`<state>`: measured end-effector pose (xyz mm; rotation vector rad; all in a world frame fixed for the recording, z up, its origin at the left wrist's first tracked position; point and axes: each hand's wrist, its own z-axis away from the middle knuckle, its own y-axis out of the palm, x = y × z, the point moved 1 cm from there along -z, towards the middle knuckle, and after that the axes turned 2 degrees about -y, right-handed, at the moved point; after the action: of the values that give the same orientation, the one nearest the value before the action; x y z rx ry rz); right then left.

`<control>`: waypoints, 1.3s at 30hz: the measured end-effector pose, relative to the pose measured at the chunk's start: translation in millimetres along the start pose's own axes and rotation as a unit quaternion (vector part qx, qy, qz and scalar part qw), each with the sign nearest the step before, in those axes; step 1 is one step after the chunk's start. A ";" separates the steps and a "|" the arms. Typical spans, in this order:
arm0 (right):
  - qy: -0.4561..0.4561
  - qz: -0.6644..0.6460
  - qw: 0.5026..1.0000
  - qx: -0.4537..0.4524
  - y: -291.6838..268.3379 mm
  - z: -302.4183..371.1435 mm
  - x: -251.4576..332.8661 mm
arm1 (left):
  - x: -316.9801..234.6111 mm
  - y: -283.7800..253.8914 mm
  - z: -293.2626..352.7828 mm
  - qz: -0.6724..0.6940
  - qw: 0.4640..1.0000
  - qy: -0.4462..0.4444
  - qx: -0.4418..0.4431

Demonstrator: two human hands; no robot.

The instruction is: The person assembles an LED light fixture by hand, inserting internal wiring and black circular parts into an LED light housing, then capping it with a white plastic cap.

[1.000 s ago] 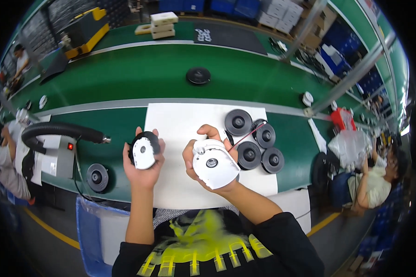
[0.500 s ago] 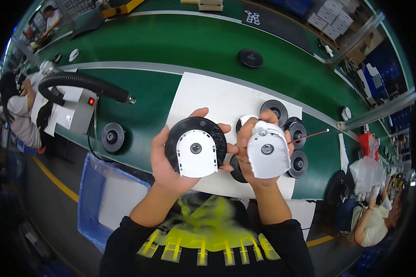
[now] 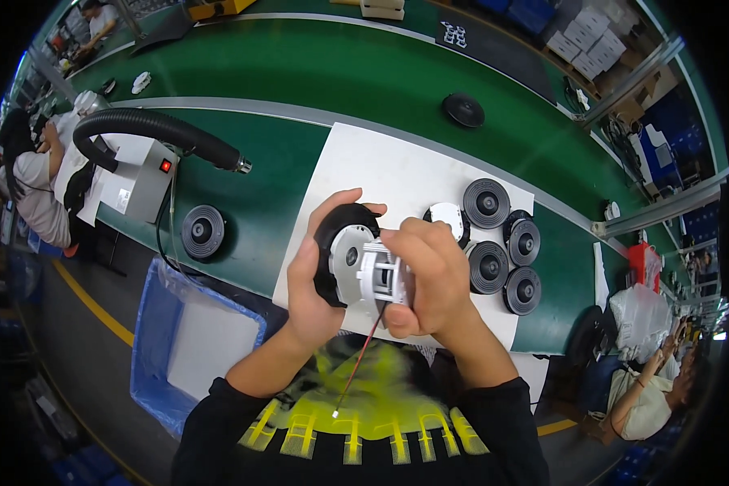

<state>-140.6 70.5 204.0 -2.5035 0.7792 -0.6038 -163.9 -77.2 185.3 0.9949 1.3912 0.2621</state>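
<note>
My left hand (image 3: 309,279) grips a round black base (image 3: 326,257), turned partly on edge, with a white U-shaped plate (image 3: 347,247) on its inner face. Close in front of that plate, my right hand (image 3: 441,275) pinches a white plastic housing (image 3: 378,275) between thumb and fingers. The housing is seen edge-on, and whether it touches the plate I cannot tell. From it a thin red wire (image 3: 360,364) hangs down, ending in a small white connector (image 3: 335,414). Both pieces are above the white sheet (image 3: 364,166) on the green bench.
Several black discs (image 3: 488,267) lie on the sheet at right, beside a white-topped piece (image 3: 445,215). Another disc (image 3: 202,232) sits left, near a grey box (image 3: 142,182) with a black hose (image 3: 178,134). A blue-lined bin (image 3: 158,356) stands lower left. Co-workers sit at both sides.
My right hand has moved left and turned the white housing edge-on, bringing it up to the black base. The wire now hangs downward. My left hand has tilted the base inward.
</note>
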 end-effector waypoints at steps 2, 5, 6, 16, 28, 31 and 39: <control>-0.003 0.014 1.000 0.004 3.4 -2.4 1.8 | -2.7 0.7 1.9 -0.065 0.997 0.028 0.021; -0.025 0.045 0.999 0.013 8.0 -4.7 3.7 | -5.1 -1.0 5.7 -0.089 0.994 0.045 0.039; -0.026 0.052 0.998 0.015 9.7 -5.2 4.5 | -6.2 -1.2 6.9 -0.100 0.993 0.044 0.039; -0.029 0.066 0.997 0.039 11.9 -6.4 5.4 | -5.1 -4.9 9.2 -0.161 0.984 0.056 0.042; 0.040 0.059 0.995 0.068 12.2 5.2 8.4 | 2.5 -6.8 7.3 -0.184 0.979 0.056 0.067; -0.031 0.168 0.985 0.018 11.3 -0.8 16.2 | 6.8 -12.9 13.3 -0.191 0.977 0.036 0.084; 0.027 -0.070 0.997 -0.013 34.3 49.9 -5.3 | 19.9 -30.0 11.4 -0.287 0.921 -0.029 0.262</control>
<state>-132.7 62.4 144.3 -2.5920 0.6384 -0.7166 -160.9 -86.2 148.7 0.9554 1.6692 -0.6037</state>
